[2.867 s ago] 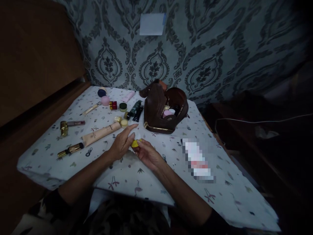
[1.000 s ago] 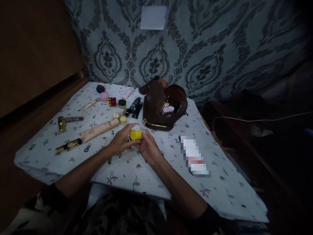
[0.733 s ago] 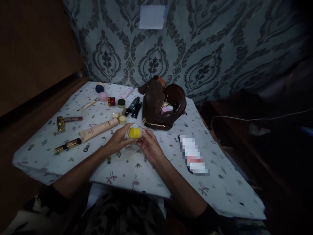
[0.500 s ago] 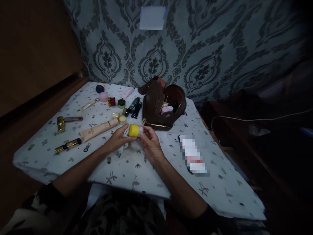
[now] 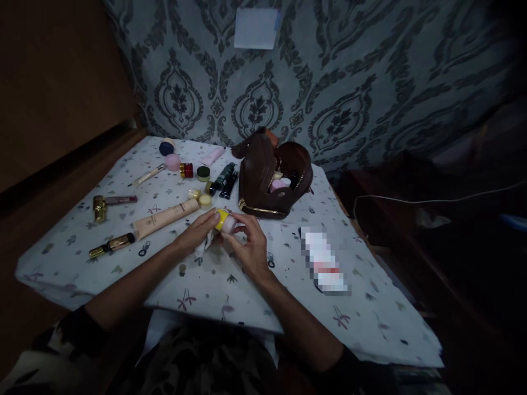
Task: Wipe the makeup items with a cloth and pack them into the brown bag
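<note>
Between my two hands, above the front middle of the table, is a small yellow jar (image 5: 221,219) with a pale, whitish end turned to the right. My left hand (image 5: 196,230) is closed around its yellow side, and a crumpled white cloth or tissue (image 5: 203,245) hangs below those fingers. With fingertips and thumb, my right hand (image 5: 251,244) grips the pale end. A beige squeeze tube (image 5: 164,219) lies just left of my left hand. Two small cream-coloured jars, one of them a round yellowish jar (image 5: 205,201), sit right behind the hands.
An unzipped brown bag (image 5: 261,184) with cosmetics inside stands behind my hands. A blurred-out phone-like object (image 5: 323,260) lies to the right. Left and back are a gold-and-black tube (image 5: 111,245), a dark green bottle (image 5: 224,176), a red jar (image 5: 186,170) and several other cosmetics on the patterned cloth.
The yellow jar has tilted, its pale end turning down and toward me. My right fingers have shifted around that end, and less of the white cloth shows.
</note>
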`<state>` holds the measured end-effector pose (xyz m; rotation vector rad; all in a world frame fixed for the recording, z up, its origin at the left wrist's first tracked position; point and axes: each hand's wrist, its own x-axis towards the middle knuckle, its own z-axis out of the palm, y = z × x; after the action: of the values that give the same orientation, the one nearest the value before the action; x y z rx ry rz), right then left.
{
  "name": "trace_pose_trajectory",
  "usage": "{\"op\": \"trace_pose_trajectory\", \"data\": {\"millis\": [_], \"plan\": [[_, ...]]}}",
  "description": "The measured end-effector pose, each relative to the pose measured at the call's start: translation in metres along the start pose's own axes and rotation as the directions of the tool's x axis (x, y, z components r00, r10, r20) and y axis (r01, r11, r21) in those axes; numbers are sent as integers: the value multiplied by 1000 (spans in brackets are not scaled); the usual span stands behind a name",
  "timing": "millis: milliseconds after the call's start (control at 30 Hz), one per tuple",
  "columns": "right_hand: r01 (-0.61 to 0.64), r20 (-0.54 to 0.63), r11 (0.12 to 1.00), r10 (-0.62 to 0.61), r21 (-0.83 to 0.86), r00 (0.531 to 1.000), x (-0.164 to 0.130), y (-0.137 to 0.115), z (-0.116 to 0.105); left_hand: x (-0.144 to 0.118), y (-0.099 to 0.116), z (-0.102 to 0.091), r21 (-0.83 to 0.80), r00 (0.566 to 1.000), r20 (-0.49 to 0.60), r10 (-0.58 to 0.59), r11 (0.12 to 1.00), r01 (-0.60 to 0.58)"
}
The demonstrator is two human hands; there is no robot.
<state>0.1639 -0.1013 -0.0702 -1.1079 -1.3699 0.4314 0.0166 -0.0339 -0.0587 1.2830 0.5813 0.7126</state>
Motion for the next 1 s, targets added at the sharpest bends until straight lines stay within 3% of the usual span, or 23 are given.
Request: {"op": "trace_pose_trajectory", "data": {"millis": [100, 333, 600, 800, 1000], "plan": [[26, -6, 998, -26, -52, 1000, -2, 1, 1, 0, -2, -1, 110, 999, 2, 47, 993, -47], [-59, 15, 994, 61, -92, 998, -3, 0, 3, -2, 2, -1, 429, 978, -12, 210, 884, -184], [-122, -6, 986, 122, -113, 993, -4, 0, 5, -4, 6, 3, 541, 954, -43, 297, 810, -228], [-111, -11, 980, 110, -163, 994, -5, 0, 10, -8, 5, 2, 740, 892, -34, 450, 611, -280], [-205, -1, 978, 205, -31, 979, -5, 4, 13, -11, 3, 12, 822, 828, 21, 561, 461, -333]]}}
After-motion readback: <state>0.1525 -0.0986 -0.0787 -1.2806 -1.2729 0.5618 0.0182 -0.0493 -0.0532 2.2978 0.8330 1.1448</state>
